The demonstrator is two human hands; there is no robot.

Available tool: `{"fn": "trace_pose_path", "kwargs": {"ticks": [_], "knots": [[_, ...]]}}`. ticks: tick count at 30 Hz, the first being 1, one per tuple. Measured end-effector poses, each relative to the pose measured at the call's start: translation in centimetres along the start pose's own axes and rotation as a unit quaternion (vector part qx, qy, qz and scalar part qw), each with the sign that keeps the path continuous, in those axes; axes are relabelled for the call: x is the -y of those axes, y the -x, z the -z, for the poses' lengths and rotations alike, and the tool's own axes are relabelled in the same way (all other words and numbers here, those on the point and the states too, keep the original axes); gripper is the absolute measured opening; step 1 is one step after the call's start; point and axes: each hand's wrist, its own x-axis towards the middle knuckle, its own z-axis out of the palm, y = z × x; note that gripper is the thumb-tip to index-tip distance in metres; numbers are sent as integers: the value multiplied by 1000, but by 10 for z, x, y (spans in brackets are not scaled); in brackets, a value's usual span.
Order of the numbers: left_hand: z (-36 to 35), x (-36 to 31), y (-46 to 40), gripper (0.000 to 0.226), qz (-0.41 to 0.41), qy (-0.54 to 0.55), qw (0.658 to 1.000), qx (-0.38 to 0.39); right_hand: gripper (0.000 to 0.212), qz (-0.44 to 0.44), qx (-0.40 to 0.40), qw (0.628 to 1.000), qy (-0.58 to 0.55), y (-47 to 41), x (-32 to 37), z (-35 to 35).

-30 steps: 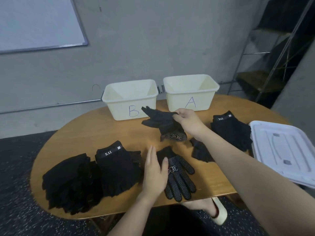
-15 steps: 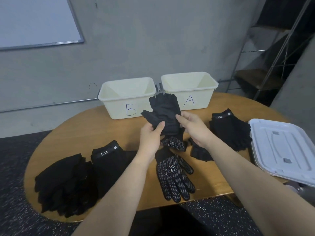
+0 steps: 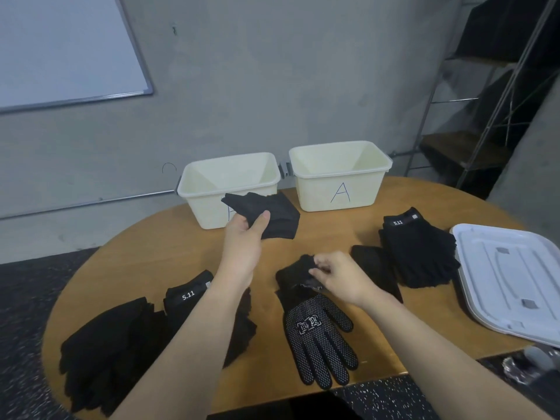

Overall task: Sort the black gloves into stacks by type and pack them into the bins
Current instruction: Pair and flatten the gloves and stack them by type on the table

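My left hand (image 3: 245, 237) grips a plain black glove (image 3: 272, 213) and holds it up in front of bin B (image 3: 212, 189). Lower down, my right hand (image 3: 339, 274) pinches the cuff of another black glove (image 3: 295, 272) lying over the dotted glove (image 3: 318, 338) on the table. Bin A (image 3: 339, 177) stands to the right of bin B. One stack of 5.11 gloves (image 3: 418, 253) lies at the right, with a single dark glove (image 3: 375, 268) beside it. At the left lie a second 5.11 stack (image 3: 188, 298) and a plain black pile (image 3: 106, 350).
The round wooden table (image 3: 169, 253) carries everything. A white plastic lid (image 3: 509, 277) lies at its right edge. A metal shelf (image 3: 485, 101) stands behind on the right, and a whiteboard (image 3: 60, 47) hangs on the wall at the left.
My left hand has carried the plain glove up and left toward bin B. My right hand let go of it and dropped to pinch a glove on the table.
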Motion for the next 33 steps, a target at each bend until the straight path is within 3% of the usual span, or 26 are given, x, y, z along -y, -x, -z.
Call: {"fn": "trace_pose_path", "kwargs": {"ticks": [3, 6, 9, 12, 16, 21, 27, 31, 33], "knots": [[8, -17, 3, 15, -22, -45, 998, 39, 8, 15, 76, 997, 27, 14, 5, -7], [6, -27, 15, 15, -24, -81, 993, 88, 49, 9, 101, 994, -27, 33, 20, -2], [-2, -29, 30, 15, 3, -93, 989, 118, 49, -9, 52, 984, -171, 52, 31, 6], [-16, -23, 47, 18, 36, -87, 982, 162, 50, -86, -34, 926, -365, 69, 36, 13], [-34, -10, 71, 16, 58, -109, 965, 232, 49, -111, -59, 841, -526, 92, 29, 21], [-47, 10, 87, 26, 73, -147, 959, 233, 21, -133, -188, 837, -496, 107, 4, 23], [-53, 34, 98, 46, 40, -142, 975, 167, 11, -160, -257, 832, -466, 116, -14, 26], [-48, 35, 107, 34, 4, -167, 948, 271, 13, -176, -262, 813, -489, 118, -19, 32], [-48, 34, 110, 45, -18, -225, 918, 325, 15, -188, -260, 809, -493, 118, -23, 35]]}}
